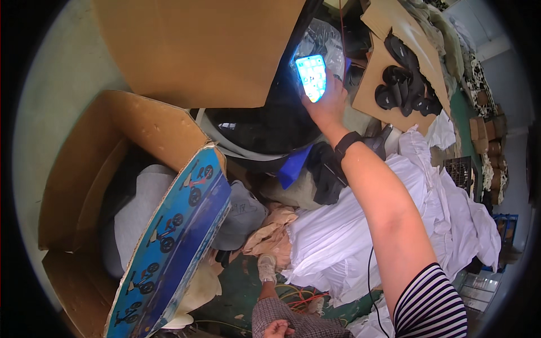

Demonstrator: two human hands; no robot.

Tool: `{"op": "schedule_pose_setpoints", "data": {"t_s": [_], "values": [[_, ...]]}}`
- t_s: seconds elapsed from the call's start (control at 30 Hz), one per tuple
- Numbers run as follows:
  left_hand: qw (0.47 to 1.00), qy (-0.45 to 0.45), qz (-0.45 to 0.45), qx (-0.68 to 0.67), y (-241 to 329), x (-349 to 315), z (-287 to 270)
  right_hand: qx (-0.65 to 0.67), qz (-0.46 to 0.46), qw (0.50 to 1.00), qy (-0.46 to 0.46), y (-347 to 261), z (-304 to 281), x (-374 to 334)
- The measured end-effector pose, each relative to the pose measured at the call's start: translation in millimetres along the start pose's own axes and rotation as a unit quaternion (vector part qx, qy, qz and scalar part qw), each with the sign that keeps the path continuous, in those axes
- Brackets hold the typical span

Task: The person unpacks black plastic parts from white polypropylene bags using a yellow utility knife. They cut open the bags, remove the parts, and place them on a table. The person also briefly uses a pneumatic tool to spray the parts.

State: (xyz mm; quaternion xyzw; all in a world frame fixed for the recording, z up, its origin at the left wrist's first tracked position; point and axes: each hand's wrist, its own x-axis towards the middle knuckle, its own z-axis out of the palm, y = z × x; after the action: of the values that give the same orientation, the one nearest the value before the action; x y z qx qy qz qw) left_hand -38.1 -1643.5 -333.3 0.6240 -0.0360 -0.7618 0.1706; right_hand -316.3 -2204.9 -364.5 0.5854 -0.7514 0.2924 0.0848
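Observation:
A smartphone [311,78] with a brightly lit screen is gripped in my right hand [331,107], fingers wrapped round its lower right side. That arm reaches up and away from the right, with a black watch band [347,145] at the wrist. The phone is held over clear plastic wrapping [322,42] beside a dark, glossy rounded panel [259,129]. At the bottom edge, my left hand [277,328] rests against checked shorts [287,318], its fingers curled in with nothing visible in them; part of it is cut off.
An open cardboard box with a blue printed flap [169,242] stands at left, below a large cardboard sheet [197,50]. White cloth [360,219] is heaped under my right arm. Black moulded parts [403,84] lie on cardboard at upper right. Cables [298,296] cross the green floor.

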Motion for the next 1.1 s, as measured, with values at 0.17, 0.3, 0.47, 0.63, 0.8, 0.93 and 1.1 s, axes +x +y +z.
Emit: {"op": "schedule_pose_setpoints", "data": {"t_s": [0.17,0.3,0.47,0.63,0.8,0.93,1.1], "values": [[1.000,0.007,-0.002,0.025,4.0,0.8,4.0,0.058,-0.070,0.995,0.030,13.5,-7.5,-15.1],[0.999,0.007,0.003,0.031,9.8,-0.4,6.0,0.063,-0.123,0.990,0.034,15.1,-22.5,-36.0],[0.999,0.004,-0.009,0.042,9.2,0.9,4.2,0.058,-0.123,0.991,0.019,14.0,-32.7,-53.0],[0.999,0.002,-0.014,0.043,9.3,-0.5,2.6,0.059,-0.136,0.989,0.008,4.7,-42.3,-53.1],[0.998,0.005,-0.001,0.063,14.3,-3.5,4.0,0.060,-0.136,0.989,0.003,2.1,-42.8,-54.0],[0.999,0.008,0.006,0.050,10.1,-4.3,3.9,0.054,-0.134,0.989,0.013,-1.7,-39.9,-52.6],[0.999,0.010,0.002,0.038,9.1,-4.7,4.4,0.065,-0.110,0.992,0.011,-4.8,-29.6,-42.5]]}}
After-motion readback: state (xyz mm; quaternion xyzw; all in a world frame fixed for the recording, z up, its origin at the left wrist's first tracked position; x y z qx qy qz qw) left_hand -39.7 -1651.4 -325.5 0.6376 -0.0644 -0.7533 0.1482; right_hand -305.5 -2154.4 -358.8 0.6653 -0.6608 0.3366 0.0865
